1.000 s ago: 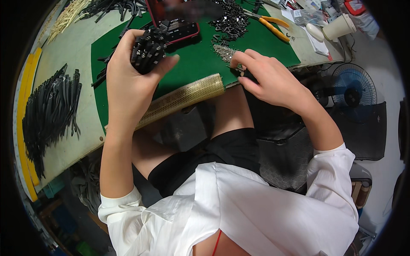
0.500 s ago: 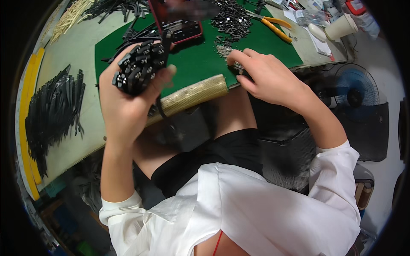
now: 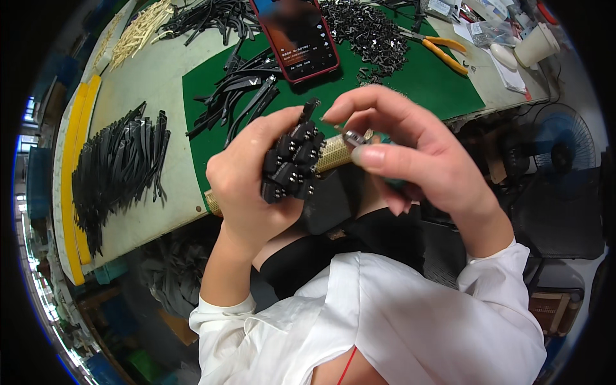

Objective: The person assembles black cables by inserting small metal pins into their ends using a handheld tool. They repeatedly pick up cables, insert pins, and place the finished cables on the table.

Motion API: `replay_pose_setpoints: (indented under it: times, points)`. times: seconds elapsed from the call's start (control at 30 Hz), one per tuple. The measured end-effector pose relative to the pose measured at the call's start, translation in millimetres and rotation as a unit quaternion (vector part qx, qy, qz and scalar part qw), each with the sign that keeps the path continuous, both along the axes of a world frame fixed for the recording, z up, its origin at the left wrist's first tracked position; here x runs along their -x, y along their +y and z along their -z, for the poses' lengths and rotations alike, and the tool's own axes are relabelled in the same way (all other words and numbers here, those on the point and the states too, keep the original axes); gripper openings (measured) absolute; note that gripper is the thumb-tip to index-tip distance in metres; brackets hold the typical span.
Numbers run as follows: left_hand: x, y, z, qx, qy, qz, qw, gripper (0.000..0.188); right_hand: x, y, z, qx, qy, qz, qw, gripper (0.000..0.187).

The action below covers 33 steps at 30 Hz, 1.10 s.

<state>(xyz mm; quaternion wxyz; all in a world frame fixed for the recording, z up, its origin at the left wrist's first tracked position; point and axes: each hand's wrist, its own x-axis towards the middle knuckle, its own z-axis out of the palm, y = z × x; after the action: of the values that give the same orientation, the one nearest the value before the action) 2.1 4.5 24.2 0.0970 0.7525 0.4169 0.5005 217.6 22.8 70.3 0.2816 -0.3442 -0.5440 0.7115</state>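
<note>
My left hand [image 3: 240,176] is closed round a bundle of black eyeglass temples [image 3: 292,163]. Their ends with small metal hinges face up toward me, and one end [image 3: 312,108] sticks out above the others near the thumb. Close to its right, my right hand [image 3: 423,144] holds a small metal tool [image 3: 352,137] with a green part showing between the fingers. The thumb presses on the tool, while the index finger arches over it toward the bundle. Most of the tool is hidden in the palm. A gap separates the fingertips from the bundle.
On the green mat [image 3: 199,96] lie loose temples [image 3: 253,96], a phone [image 3: 298,45], a heap of small black parts [image 3: 369,38] and orange-handled pliers [image 3: 446,54]. More temples [image 3: 119,167] lie at left beside a yellow strip [image 3: 72,173]. A mesh roll [image 3: 333,154] edges the table.
My right hand has lifted from the mat edge and come left to the bundle, the metal tool now showing in it. My left hand holds the bundle lower and nearer the middle. The view has shifted.
</note>
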Motion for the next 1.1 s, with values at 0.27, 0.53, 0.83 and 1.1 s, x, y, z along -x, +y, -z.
replay_pose_setpoints:
  times: [0.27, 0.53, 0.83, 1.1]
  points:
    - [0.5, -3.2, 1.2, -0.039, 0.023, 0.007, 0.999, 0.039, 6.8, -6.1, 4.3, 0.018, 0.037, -0.003, 0.999, 0.038]
    - [0.8, 1.0, -7.4, -0.091, 0.106, 0.014, 0.99, 0.04, 11.0, -12.5, 11.7, -0.049, 0.0, 0.041, 0.998, 0.023]
    - [11.2, 5.9, 13.6, -0.001, 0.14, -0.024, 0.99, 0.043, 34.3, -13.5, 59.2, -0.515, -0.293, 0.123, 0.796, 0.046]
    - [51.4, 64.1, 22.9, 0.137, 0.214, -0.216, 0.943, 0.029, -9.0, -3.2, 59.0, -0.418, -0.364, 0.108, 0.825, 0.052]
